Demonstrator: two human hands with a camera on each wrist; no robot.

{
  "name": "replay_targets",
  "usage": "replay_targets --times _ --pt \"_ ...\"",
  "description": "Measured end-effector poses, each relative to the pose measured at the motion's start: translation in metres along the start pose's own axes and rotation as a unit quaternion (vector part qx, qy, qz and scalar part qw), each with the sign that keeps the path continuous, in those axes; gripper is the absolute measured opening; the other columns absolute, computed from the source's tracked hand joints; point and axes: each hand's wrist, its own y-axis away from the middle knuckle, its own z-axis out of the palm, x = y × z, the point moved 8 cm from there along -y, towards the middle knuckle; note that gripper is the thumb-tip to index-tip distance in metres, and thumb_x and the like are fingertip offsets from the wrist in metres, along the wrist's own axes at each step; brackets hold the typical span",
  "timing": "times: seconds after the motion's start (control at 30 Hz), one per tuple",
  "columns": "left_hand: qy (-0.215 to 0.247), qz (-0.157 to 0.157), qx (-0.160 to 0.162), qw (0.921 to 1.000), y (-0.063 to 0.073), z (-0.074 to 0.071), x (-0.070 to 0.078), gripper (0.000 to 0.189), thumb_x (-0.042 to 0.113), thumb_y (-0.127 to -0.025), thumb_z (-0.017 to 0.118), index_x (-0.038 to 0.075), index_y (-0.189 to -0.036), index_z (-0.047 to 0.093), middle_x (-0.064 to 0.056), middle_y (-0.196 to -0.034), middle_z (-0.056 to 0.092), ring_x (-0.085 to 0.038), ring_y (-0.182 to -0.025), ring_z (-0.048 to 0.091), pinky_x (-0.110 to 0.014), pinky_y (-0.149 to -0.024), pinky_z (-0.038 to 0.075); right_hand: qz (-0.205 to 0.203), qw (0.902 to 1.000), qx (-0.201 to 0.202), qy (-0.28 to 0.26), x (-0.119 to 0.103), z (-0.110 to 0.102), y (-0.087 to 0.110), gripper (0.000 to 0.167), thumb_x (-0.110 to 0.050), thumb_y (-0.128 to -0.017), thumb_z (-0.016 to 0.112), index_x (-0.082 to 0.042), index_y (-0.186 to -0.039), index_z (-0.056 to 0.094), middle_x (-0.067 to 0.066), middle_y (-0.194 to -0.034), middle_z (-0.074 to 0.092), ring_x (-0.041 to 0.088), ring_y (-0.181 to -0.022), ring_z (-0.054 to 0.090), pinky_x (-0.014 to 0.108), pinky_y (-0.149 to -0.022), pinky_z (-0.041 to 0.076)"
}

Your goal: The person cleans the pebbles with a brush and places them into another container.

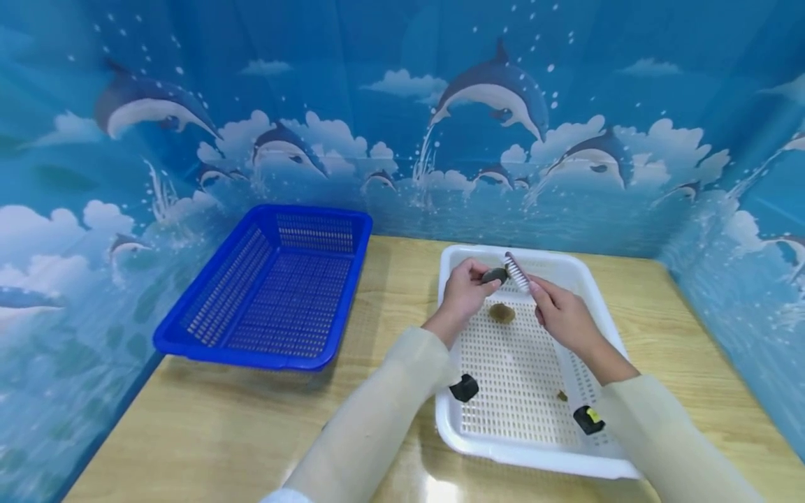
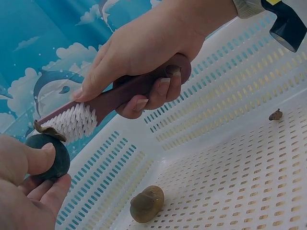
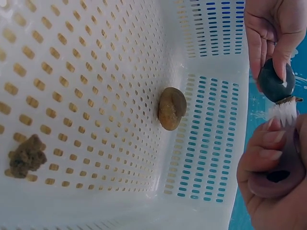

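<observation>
Over the far part of the white basket (image 1: 534,457), my left hand (image 1: 464,290) pinches a smooth dark stone (image 2: 58,160) between thumb and fingers. A brown, flaky clump of dirt (image 2: 49,130) clings to the stone's edge. My right hand (image 1: 566,318) grips a scrub brush (image 2: 120,96) by its purplish-brown handle. Its white bristles (image 3: 284,114) meet the stone at the dirt clump. Below the hands, a tan-brown stone (image 1: 501,313) lies on the basket floor. A small brown crumb (image 3: 28,157) lies nearer the basket's right side.
To the left on the wooden table (image 1: 207,426) stands a blue slotted basket (image 1: 251,358). A dolphin-print sheet (image 1: 402,126) hangs behind and along both sides. Black wrist cameras (image 1: 464,388) show at both sleeves, over the white basket.
</observation>
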Motion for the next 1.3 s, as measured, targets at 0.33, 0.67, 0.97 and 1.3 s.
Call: replay_targets --times 0.33,0.67,0.97,1.3 --pt "0.029 -0.005 0.004 0.9996 0.0 -0.001 -0.004 0.016 -0.001 -0.087 0.07 0.001 -0.097 0.058 -0.01 -0.101 0.065 -0.019 -0.098 0.066 -0.026 -0.082 0.055 0.016 0.9998 -0.01 -0.004 0.005 0.004 0.001 0.056 -0.043 -0.107 0.029 -0.005 -0.146 0.043 0.004 -0.064 0.051 0.017 -0.053 0.046 0.03 -0.047 0.041" --pt "0.12 -0.03 -0.002 0.9924 -0.003 0.001 -0.006 0.024 -0.001 -0.092 0.064 0.004 -0.115 0.059 -0.021 -0.112 0.067 -0.027 -0.098 0.069 -0.028 -0.078 0.058 -0.02 0.9994 0.026 0.007 -0.003 -0.003 0.002 0.052 -0.043 -0.106 0.036 -0.01 -0.145 0.045 0.007 -0.065 0.052 0.016 -0.051 0.044 0.03 -0.045 0.038" --pt "0.116 -0.042 -0.022 0.9921 -0.002 0.004 -0.004 0.033 0.003 -0.102 0.044 0.0 -0.132 0.058 -0.02 -0.123 0.063 -0.028 -0.103 0.067 -0.028 -0.082 0.057 -0.074 0.9964 0.039 0.014 -0.01 -0.002 0.003 0.047 -0.033 -0.102 0.053 -0.011 -0.143 0.049 0.0 -0.058 0.046 0.011 -0.048 0.038 0.025 -0.042 0.036" --pt "0.087 -0.044 -0.059 0.9935 -0.001 0.01 -0.005 0.033 0.004 -0.103 0.042 -0.005 -0.133 0.054 -0.02 -0.122 0.063 -0.029 -0.104 0.066 -0.031 -0.083 0.057 -0.074 0.9961 0.043 0.023 -0.01 -0.002 0.002 0.047 -0.032 -0.101 0.054 -0.011 -0.143 0.049 0.002 -0.058 0.049 0.011 -0.048 0.041 0.025 -0.043 0.037"
